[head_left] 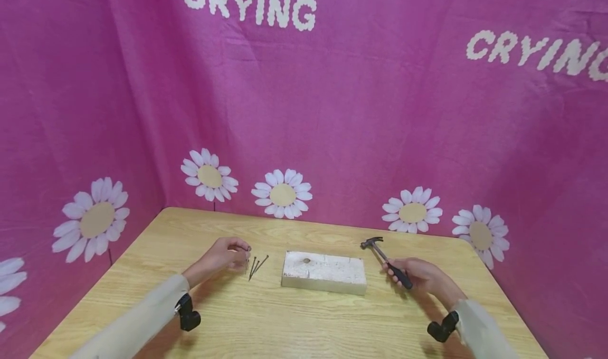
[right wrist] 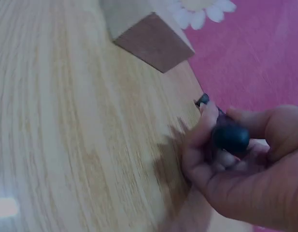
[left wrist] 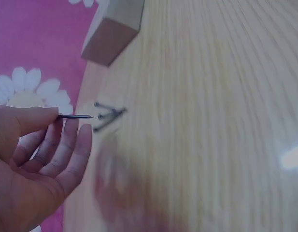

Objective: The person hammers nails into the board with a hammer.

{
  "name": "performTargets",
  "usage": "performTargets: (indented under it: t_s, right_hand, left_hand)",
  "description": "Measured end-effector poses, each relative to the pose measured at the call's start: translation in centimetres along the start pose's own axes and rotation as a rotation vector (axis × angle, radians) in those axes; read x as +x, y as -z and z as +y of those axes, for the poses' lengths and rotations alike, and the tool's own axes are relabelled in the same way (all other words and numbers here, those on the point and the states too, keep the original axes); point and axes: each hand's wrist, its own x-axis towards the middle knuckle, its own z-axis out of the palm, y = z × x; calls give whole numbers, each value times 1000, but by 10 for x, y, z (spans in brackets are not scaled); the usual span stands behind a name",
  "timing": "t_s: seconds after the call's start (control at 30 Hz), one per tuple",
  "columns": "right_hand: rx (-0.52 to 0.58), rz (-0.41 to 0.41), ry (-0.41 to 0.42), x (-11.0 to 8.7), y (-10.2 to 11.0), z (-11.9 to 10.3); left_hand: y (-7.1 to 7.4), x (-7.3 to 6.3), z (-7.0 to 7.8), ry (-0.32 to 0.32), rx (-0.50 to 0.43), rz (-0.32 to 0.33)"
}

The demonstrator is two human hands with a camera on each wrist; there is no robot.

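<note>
Between thumb and fingertips my left hand [head_left: 229, 254] pinches a dark nail [left wrist: 75, 116], its point away from the thumb. Just beyond that hand, several loose nails [head_left: 257, 266] lie in a small fan on the table. My right hand [head_left: 420, 274] grips a claw hammer [head_left: 380, 252] by its black handle [right wrist: 231, 137], and the head points away toward the back of the table. A pale wooden block [head_left: 324, 273] with a dark knot on its top lies between the two hands, touched by neither.
The wood-grain table [head_left: 304, 327] runs back to a pink cloth [head_left: 351, 111] printed with flowers and lettering. More of that cloth hangs along the left and right sides. Each wrist wears a small black camera [head_left: 190, 314].
</note>
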Motion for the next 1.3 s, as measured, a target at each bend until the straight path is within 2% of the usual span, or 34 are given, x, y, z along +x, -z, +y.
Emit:
performTargets:
  t_s: [0.1,0.3,0.4,0.6,0.7,0.87,1.07,1.3]
  right_hand:
    - [-146,104,56,0,-9,-1]
    - [-444,395,129,4,-25,-5]
    - [-561,484,162,7,-29,-8]
    - [-664,520,282,6,-40,-22]
    - [-748,571,315,5,-49,-32]
    - [-781,607,379,4,-61,-39]
    - [-775,579,468,3,-76,-42]
    - [-781,530,532,0,-100,-48]
  left_hand:
    - [-11,6,9,-44,-27,0]
    - [-34,23,21,-126,-32,-14]
    - [-46,29,26,-156,-24,-28]
    - [-68,37,33,-239,6,1]
    - [-77,40,32,-283,5,30]
    - [-91,41,30,-306,49,40]
    - [-99,42,25,-303,96,24]
    - [-105,42,26,-348,55,25]
